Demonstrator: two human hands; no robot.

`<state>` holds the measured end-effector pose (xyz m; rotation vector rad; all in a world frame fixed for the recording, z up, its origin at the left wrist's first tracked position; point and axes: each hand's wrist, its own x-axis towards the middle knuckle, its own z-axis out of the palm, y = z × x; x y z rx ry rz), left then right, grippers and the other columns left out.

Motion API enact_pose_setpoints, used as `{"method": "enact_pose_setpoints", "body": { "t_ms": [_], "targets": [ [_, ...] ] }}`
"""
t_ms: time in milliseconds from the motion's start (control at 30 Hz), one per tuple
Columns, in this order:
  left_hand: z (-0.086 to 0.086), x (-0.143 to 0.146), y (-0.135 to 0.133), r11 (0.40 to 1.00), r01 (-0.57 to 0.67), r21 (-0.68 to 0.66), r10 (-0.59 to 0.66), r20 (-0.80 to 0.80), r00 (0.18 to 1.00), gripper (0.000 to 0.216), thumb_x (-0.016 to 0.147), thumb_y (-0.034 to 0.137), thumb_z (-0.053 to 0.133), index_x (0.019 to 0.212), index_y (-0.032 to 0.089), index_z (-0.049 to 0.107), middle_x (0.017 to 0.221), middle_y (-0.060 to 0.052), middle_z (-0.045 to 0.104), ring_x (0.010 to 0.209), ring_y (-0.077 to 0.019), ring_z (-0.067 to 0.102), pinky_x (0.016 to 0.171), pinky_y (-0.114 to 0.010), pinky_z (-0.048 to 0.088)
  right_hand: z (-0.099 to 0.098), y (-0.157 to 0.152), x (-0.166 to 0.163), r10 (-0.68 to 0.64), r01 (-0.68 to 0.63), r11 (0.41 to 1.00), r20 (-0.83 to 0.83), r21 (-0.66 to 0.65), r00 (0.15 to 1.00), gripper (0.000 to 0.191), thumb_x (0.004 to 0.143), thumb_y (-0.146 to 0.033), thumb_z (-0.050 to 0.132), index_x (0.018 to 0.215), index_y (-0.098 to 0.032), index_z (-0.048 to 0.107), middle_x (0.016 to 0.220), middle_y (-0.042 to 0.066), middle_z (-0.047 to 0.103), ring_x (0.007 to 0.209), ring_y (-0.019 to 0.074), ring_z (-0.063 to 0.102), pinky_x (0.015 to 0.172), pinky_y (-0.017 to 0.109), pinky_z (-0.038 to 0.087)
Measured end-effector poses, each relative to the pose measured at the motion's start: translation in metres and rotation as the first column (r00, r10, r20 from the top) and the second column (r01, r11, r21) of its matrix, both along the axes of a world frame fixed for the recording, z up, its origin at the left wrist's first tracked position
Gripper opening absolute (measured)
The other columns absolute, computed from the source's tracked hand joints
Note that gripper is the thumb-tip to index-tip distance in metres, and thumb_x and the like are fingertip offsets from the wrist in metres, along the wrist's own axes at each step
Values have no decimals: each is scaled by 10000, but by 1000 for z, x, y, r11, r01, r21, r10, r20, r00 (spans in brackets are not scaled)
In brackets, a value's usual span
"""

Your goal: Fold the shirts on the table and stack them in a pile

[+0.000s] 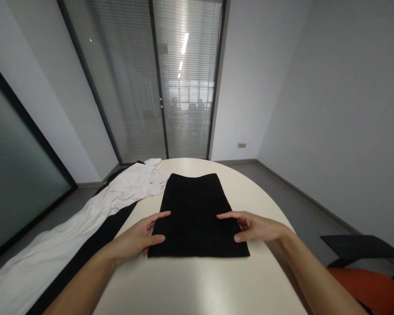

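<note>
A black garment [193, 214], shaped like a short skirt, lies flat on the cream table, its wider edge toward me. At its left side my left hand [144, 234] rests with thumb and index finger stretched apart over the cloth; the other fingers are partly hidden. My right hand [254, 225] lies at the opposite side, index finger extended onto the fabric and thumb apart from it near the right edge. Both hands touch the garment without visibly closing on it.
The cream table [200, 284] has a rounded far end. White cloth [118, 192] and black cloth [118, 223] drape over its left edge. An orange-seated chair [371, 284] stands at the lower right. Beyond the table are a glass partition [131, 87] and grey walls.
</note>
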<state>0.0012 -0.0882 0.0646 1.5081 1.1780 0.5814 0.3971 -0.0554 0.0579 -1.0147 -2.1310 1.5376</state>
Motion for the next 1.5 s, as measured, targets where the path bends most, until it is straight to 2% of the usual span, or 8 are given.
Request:
{"method": "enact_pose_setpoints", "body": {
  "t_ms": [133, 333, 467, 600, 800, 1067, 1300, 1500],
  "targets": [
    [-8, 2, 3, 991, -122, 51, 122, -7, 992, 826, 768, 499, 710, 1494, 254, 403, 1259, -113, 594, 758, -158, 594, 486, -201, 387, 1, 3, 5, -106, 106, 994, -32, -8, 994, 631, 818, -507, 718, 1350, -205, 563, 652, -59, 505, 512, 70, 462, 475, 178, 392],
    [-15, 0, 7, 992, -88, 88, 97, -108, 989, 765, 694, 461, 764, 1385, 220, 538, 1284, -128, 633, 1258, -311, 538, 894, -336, 484, 3, 6, 7, -65, 82, 995, 248, -56, 967, 593, 872, -579, 619, 1321, -192, 603, 522, -68, 488, 418, 84, 426, 437, 209, 338],
    [-21, -6, 9, 990, -60, 126, 91, -252, 963, 751, 776, 498, 677, 1431, 194, 469, 846, -30, 660, 821, -209, 626, 662, -259, 423, 15, -3, -18, -294, 178, 871, 195, 457, 936, 414, 906, -550, 580, 1024, -190, 748, 626, -9, 547, 574, 117, 488, 571, 251, 390],
    [-20, -11, 8, 997, -6, 72, 28, -309, 951, 822, 795, 554, 636, 1473, 157, 390, 551, 107, 385, 504, -115, 372, 506, -235, 235, 23, -24, -62, -72, -85, 700, 188, 709, 980, 512, 811, -549, 705, 1198, -215, 680, 1012, 78, 658, 937, 207, 591, 833, 325, 458],
    [-14, -10, 4, 999, 20, 42, -4, -355, 935, 837, 800, 578, 617, 1478, 143, 387, 531, 84, 479, 498, -135, 447, 490, -236, 265, 8, -35, -97, -5, -351, 599, 441, 720, 898, 370, 835, -455, 682, 1120, -220, 703, 1011, 62, 672, 913, 204, 606, 822, 329, 458],
    [-19, -12, 6, 986, 33, 163, 47, -463, 885, 684, 810, 525, 618, 1385, 166, 523, 556, 49, 595, 534, -166, 568, 509, -242, 326, -1, -34, -97, 73, -395, 574, 436, 718, 897, 239, 823, -374, 644, 995, -217, 699, 889, 27, 676, 833, 170, 623, 747, 277, 463],
    [-10, -7, 1, 999, 42, 27, -27, -400, 916, 817, 789, 405, 638, 1498, 139, 331, 531, 63, 625, 533, -175, 603, 549, -245, 399, -1, -36, -102, 37, -426, 495, 471, 757, 881, 189, 818, -229, 555, 934, -192, 699, 797, 35, 674, 733, 164, 615, 663, 269, 442],
    [5, -11, -8, 985, 88, -146, -134, -349, 927, 974, 752, 371, 680, 1553, 143, 177, 594, 39, 668, 520, -171, 622, 505, -228, 393, -5, -36, -102, 148, -385, 602, 376, 699, 915, 210, 724, -197, 595, 883, -192, 732, 767, 11, 688, 663, 131, 607, 633, 233, 442]
  ]
}}
